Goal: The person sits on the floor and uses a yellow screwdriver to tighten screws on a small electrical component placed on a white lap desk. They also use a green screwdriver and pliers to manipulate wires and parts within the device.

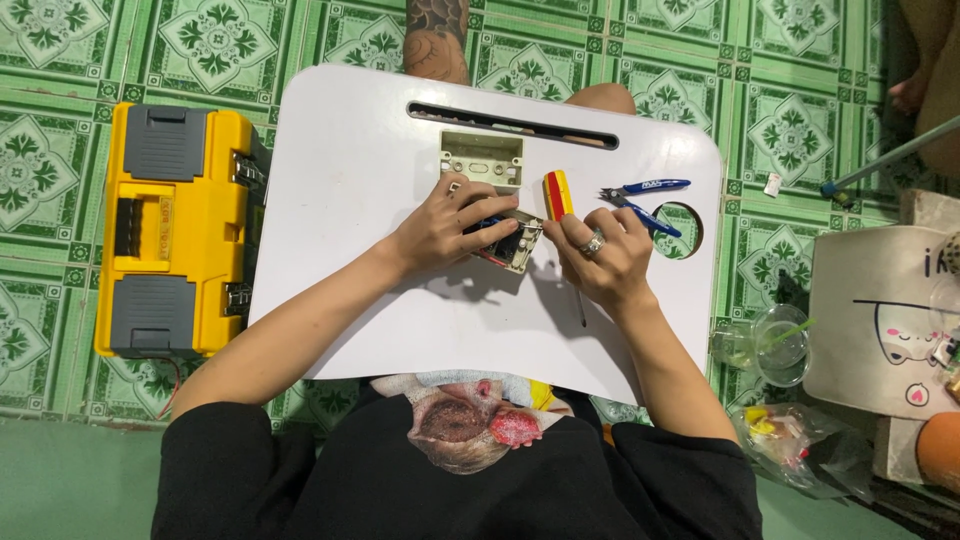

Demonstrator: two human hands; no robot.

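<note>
My left hand grips a small beige electrical switch unit with red and blue wires, held flat on the white lap table. My right hand, wearing a ring, lies closed over a screwdriver. Its yellow-and-red handle sticks out past the fingers and its thin shaft shows below the wrist. The right fingertips touch the switch unit's edge. An empty beige wall box sits just beyond both hands.
Blue-handled cutters lie right of the screwdriver, beside the table's round hole. A yellow toolbox stands on the green tiled floor at left. At right are a plastic cup, a white bag and a plastic bag. Another person's tattooed leg is beyond the table.
</note>
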